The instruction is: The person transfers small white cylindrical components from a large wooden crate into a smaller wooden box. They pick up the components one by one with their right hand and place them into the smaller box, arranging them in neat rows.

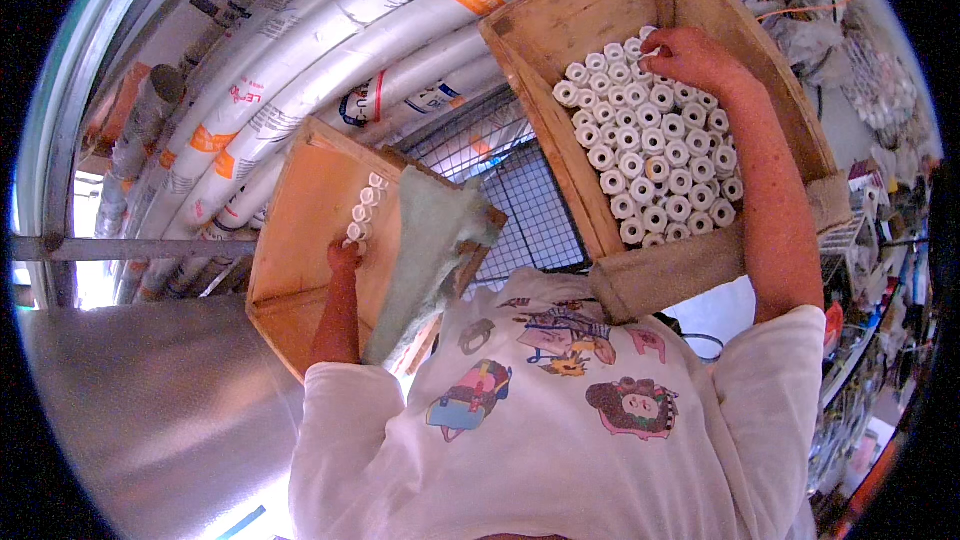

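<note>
My left hand is inside the left wooden box, at the near end of a short double row of white plastic pipe fittings. Its fingers touch the nearest fittings; whether they grip one is hard to see. My right hand reaches over the right wooden box, its thumb and forefinger closed at a white fitting on the far edge of the pile. Many ring-shaped white fittings stand close together in that box, their holes facing up.
A pale green cloth hangs over the left box's side, and brown cloth covers the right box's near edge. Between the boxes is a black wire grid. Wrapped pipes lie behind; a metal sheet is at left.
</note>
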The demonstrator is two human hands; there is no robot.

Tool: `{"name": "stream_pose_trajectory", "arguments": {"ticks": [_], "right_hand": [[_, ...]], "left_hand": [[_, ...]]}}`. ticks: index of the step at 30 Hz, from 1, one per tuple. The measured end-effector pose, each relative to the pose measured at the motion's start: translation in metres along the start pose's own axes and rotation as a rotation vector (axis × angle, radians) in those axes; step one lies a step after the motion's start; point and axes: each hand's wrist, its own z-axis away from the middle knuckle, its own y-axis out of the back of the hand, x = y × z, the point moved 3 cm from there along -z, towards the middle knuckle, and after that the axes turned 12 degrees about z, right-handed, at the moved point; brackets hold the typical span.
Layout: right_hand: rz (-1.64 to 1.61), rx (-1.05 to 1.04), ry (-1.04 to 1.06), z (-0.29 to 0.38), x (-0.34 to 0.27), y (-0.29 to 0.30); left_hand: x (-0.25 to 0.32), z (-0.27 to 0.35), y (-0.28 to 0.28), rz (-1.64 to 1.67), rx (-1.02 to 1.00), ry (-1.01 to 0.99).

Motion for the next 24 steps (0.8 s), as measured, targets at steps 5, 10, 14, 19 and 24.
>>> {"name": "stream_pose_trajectory", "arguments": {"ticks": [5,10,14,19,24], "right_hand": [[-0.014,-0.014,-0.009,0.004,0.001,-0.001],[-0.021,-0.022,0.018,0.004,-0.005,0.005],[-0.014,-0.018,0.021,0.004,-0.004,0.003],[0.023,-0.017,0.018,0.006,-0.008,0.006],[0.018,0.005,0.023,0.006,-0.006,0.005]], "left_hand": [[0.0,0.012,-0.014,0.532,-0.009,0.11],[-0.017,0.004,-0.003,0.6,0.248,0.301],[-0.007,0.012,-0.005,0.395,0.11,0.317],[0.023,0.038,0.0,-0.077,-0.029,0.264],[0.073,0.07,0.008,-0.31,-0.057,0.154]]}}
